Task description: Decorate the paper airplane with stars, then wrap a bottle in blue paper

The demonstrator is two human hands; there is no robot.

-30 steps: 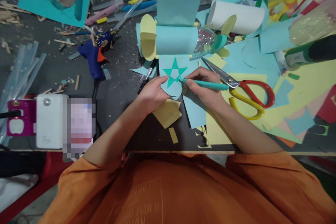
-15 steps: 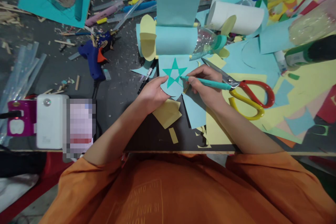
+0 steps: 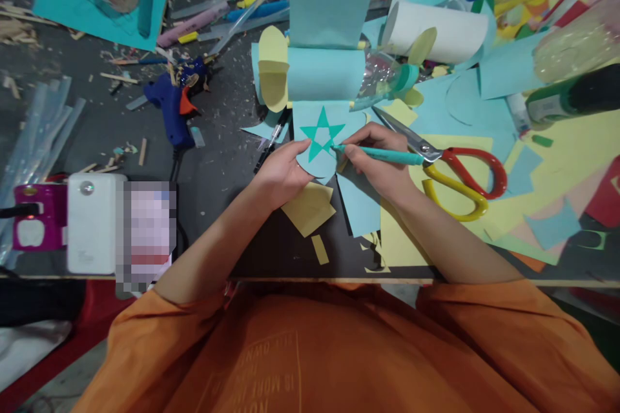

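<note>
My left hand [image 3: 285, 171] pinches the rounded light-blue paper wing [image 3: 314, 161]; my right hand [image 3: 378, 155] grips the slim teal marker [image 3: 387, 155] at its green star [image 3: 323, 134].

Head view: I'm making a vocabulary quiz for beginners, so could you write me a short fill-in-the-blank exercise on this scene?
The right hand holds a slim teal marker at a light-blue paper flap that bears a teal five-pointed ____. The other hand, at the flap's edge, is the person's ____ one. The large metal scissors have one red handle loop and one ____ loop.

Missing words: star; left; yellow.
</note>
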